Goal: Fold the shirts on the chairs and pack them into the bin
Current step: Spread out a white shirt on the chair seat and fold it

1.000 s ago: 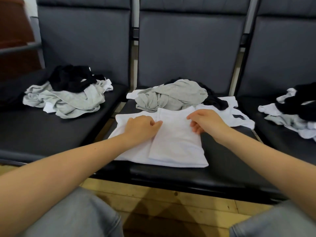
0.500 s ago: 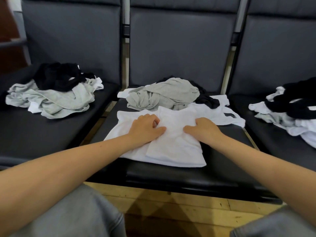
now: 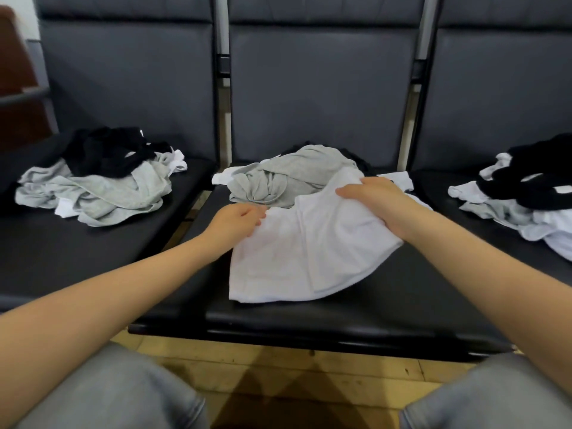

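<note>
Both hands gripping half-folded white shirt [image 3: 312,252] on middle chair seat [image 3: 402,305], left hand [image 3: 238,222] pinching left edge, right hand [image 3: 376,202] lifting far right corner, near crumpled grey shirt [image 3: 288,178].

We see a row of 3 dark padded chairs [image 3: 322,88], seats & backrests joined by pale metal uprights [image 3: 223,88]. Below the seat edge, a worn yellowish wood-plank floor [image 3: 278,366]. At far left, a reddish-brown piece of furniture [image 3: 15,72] w/ a grey rail [image 3: 24,96] across it. Light is soft, even.
</note>
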